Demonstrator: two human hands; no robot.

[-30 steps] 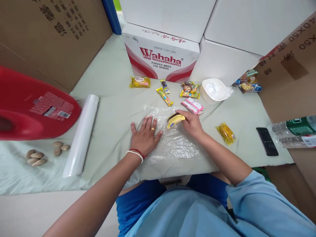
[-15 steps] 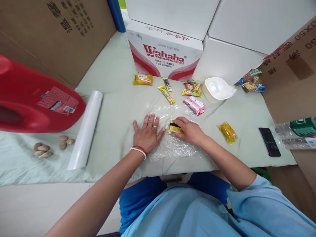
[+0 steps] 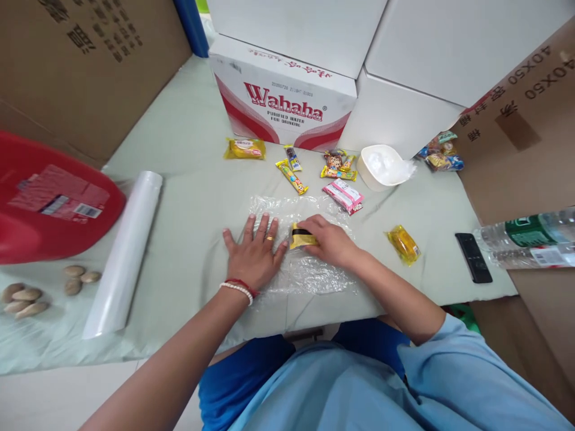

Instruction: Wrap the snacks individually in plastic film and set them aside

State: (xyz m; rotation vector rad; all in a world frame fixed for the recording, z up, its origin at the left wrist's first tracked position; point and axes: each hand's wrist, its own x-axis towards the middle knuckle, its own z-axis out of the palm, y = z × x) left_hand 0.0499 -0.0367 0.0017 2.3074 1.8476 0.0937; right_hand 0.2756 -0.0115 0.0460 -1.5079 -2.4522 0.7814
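Observation:
A crinkled clear plastic sheet point(image 3: 314, 272) lies flat on the table in front of me. My left hand point(image 3: 255, 254) rests palm down with fingers spread, across the sheet's left edge. On the sheet's middle sits a small yellow packet with a black band point(image 3: 300, 237). My right hand point(image 3: 327, 240) is closed around its right end, the thumb in front and the fingers behind. Part of the packet is hidden by those fingers. Beyond the sheet lie a pink packet point(image 3: 342, 194) and a slim yellow snack stick point(image 3: 291, 176).
Yellow wrapped snacks point(image 3: 245, 148) point(image 3: 403, 244) flank the sheet. A cream bowl point(image 3: 381, 167) holds clear plastic. At left are a plastic roll point(image 3: 123, 257), brown stones point(image 3: 74, 278) and a red jug point(image 3: 58, 203). A black remote point(image 3: 474, 257) and bottles point(image 3: 530, 233) lie right; cartons point(image 3: 283, 102) stand behind.
The view has shifted, so most things appear further left. My right hand still holds the yellow packet, which now lies flatter with its band more exposed. My left hand stays spread on the sheet.

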